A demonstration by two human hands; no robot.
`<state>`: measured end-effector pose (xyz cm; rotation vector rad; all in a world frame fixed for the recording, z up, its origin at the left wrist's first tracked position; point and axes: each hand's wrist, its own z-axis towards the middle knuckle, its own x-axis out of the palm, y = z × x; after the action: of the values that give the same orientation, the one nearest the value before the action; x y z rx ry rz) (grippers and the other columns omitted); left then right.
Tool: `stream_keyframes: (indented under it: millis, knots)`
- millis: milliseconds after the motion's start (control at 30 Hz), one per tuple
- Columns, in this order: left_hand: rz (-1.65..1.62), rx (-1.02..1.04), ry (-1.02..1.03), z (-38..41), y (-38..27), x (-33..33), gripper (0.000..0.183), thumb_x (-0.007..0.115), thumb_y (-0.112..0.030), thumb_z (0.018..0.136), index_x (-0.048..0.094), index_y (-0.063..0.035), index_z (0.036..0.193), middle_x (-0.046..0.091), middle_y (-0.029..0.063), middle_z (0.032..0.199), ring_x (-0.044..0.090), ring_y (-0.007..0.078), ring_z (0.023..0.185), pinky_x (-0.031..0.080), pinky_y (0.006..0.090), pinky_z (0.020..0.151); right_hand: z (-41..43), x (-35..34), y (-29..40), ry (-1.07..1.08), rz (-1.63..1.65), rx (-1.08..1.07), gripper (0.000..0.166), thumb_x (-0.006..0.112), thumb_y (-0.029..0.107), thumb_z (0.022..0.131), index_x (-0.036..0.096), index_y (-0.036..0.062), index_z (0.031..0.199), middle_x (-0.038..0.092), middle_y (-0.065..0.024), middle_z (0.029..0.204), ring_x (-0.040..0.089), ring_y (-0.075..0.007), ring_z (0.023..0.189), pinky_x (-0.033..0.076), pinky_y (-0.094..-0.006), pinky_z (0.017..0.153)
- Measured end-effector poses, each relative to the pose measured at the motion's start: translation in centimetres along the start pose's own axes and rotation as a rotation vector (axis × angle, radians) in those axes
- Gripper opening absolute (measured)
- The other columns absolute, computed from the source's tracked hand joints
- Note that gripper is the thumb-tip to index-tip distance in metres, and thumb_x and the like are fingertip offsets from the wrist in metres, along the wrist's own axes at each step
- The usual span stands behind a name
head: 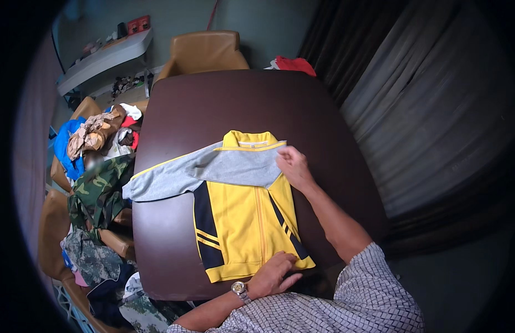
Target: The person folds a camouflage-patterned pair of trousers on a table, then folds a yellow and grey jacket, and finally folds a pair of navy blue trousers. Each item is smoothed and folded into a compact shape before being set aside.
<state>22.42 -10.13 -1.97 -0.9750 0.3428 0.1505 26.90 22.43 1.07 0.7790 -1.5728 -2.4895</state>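
A yellow, grey and navy zip-up jacket [240, 216] lies on the dark wooden table [249, 100], its collar pointing away from me. One grey sleeve stretches out to the left; grey fabric also lies folded across the upper front. My right hand [294, 165] is at the jacket's upper right, its fingers curled at the edge of the grey fabric; whether they pinch it is unclear. Near the bottom hem, my left hand [275, 272] rests with fingertips on the yellow cloth and thumb apart. A metal wristwatch [239, 287] is on the left wrist.
Tan leather chairs stand left of the table, heaped with clothes, among them a green camouflage garment [101, 187] and a blue one [68, 145]. Another tan chair [205, 48] is at the far edge, with red cloth [297, 64] near the far right corner. Curtains [407, 104] hang at right.
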Motion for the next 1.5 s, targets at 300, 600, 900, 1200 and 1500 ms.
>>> stream_keyframes:
  millis: [300,600,900,1200,1500]
  knots:
    - [-0.723,-0.725,-0.473,3.7,5.3,-1.5,0.067,0.067,-0.024,0.112,0.029,0.0045,0.160,0.063,0.0149,0.128,0.070,0.0211,0.109,0.062,0.0365,0.095,-21.1,-6.9,7.7,0.324,-0.185,0.476,0.047,0.085,0.030,0.093,0.067,0.0007,0.124,0.078,-0.0112,0.094,0.072,-0.0171,0.080,0.062,-0.0344,0.076]
    - [-0.771,-0.989,-0.437,8.7,8.3,-5.0,0.062,0.077,-0.019,0.104,0.044,0.0032,0.152,0.061,0.0016,0.095,0.060,0.0098,0.076,0.051,0.0276,0.064,-28.3,-2.9,10.8,0.454,-0.494,0.226,0.048,0.081,0.033,0.094,0.065,0.0101,0.133,0.067,-0.0171,0.122,0.073,-0.0425,0.106,0.060,-0.0505,0.093]
    - [-0.620,-0.964,-0.404,8.9,11.1,-4.7,0.061,0.074,-0.003,0.098,0.046,0.0002,0.153,0.062,0.0004,0.092,0.062,0.0100,0.073,0.052,0.0253,0.059,-19.1,-5.8,7.9,0.385,-0.276,0.057,0.033,0.081,0.026,0.094,0.075,0.0041,0.118,0.072,-0.0143,0.091,0.072,-0.0292,0.082,0.058,-0.0427,0.076]
    - [-0.669,-0.995,-0.417,9.1,10.1,-4.9,0.049,0.075,-0.013,0.103,0.053,-0.0013,0.145,0.063,-0.0003,0.093,0.063,0.0092,0.076,0.054,0.0252,0.062,4.1,-5.7,-2.3,0.190,-0.080,0.450,0.049,0.069,0.019,0.102,0.059,0.0096,0.149,0.069,-0.0059,0.080,0.062,-0.0123,0.061,0.053,-0.0330,0.053]
    - [-0.695,-1.031,-0.407,8.8,9.6,-4.8,0.029,0.076,-0.017,0.104,0.063,-0.0025,0.126,0.068,-0.0026,0.091,0.064,0.0069,0.078,0.055,0.0251,0.070,11.6,-7.7,-5.2,0.796,0.108,0.817,0.048,0.079,0.015,0.099,0.059,0.0097,0.142,0.070,-0.0009,0.095,0.060,-0.0053,0.062,0.044,-0.0193,0.048]
